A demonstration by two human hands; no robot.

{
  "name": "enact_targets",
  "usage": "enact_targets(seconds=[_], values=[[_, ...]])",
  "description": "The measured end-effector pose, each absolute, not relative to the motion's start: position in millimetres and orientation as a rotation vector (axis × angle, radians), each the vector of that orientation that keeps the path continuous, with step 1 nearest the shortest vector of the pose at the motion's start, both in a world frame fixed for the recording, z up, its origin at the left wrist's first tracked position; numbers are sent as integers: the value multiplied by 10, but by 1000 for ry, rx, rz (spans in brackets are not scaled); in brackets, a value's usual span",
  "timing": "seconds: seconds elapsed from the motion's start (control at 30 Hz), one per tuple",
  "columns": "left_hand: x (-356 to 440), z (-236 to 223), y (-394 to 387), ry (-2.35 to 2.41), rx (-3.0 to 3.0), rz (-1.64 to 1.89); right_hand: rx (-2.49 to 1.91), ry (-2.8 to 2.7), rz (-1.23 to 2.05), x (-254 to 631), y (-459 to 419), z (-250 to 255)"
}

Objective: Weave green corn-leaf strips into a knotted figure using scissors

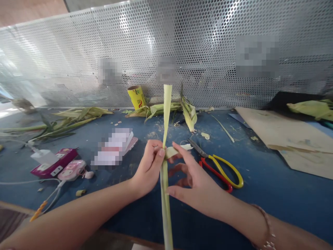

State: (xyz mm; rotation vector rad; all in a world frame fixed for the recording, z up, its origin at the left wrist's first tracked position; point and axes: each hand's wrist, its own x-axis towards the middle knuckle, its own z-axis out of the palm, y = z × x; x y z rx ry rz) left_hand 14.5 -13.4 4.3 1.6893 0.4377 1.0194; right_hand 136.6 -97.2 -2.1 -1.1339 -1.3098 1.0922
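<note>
A long pale green strip of what looks like corn husk (167, 107) stands upright in front of me, its lower end running down past the table's near edge. My left hand (147, 166) pinches it at mid-length between thumb and fingers. From that pinch a shorter pale strip (186, 147) sticks out sideways to the right. My right hand (200, 184) is beside it with fingers spread; the index finger lies at the short strip and the thumb is close to the long one. Scissors (198, 148) with one red and one yellow handle lie just beyond my right hand.
Corn husks (189, 116) and leaves (70, 121) lie toward the back, near a yellow can (136, 97) and a perforated metal screen (145, 41). At left are a phone-like pink item (131, 142), a purple power strip (66, 152) and cables. Cardboard (291, 135) lies at right.
</note>
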Motion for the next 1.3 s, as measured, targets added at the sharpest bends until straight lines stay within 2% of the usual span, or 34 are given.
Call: enact_targets(seconds=[0.27, 0.47, 0.73, 0.8, 0.97, 1.13, 1.3], values=[[160, -33, -132, 469, 1723, 993, -1172, -1270, 997, 1367, -911, -46], [172, 10, -115, 484, 1585, 945, -1264, -1401, 761, 1458, -915, 20], [143, 33, -127, 400, 1463, 911, -1132, -1224, 1106, 1511, -888, 123], [128, 33, -138, 387, 1464, 871, -1101, -1214, 1106, 1522, -872, 106], [112, 52, -152, 350, 1467, 791, -1201, -1338, 902, 1572, -893, 76], [120, 54, -139, 421, 1453, 813, -1344, -1616, 466, 1673, -946, 58], [127, 32, -142, 434, 1480, 951, -1271, -1982, 64, 1759, -957, 83]])
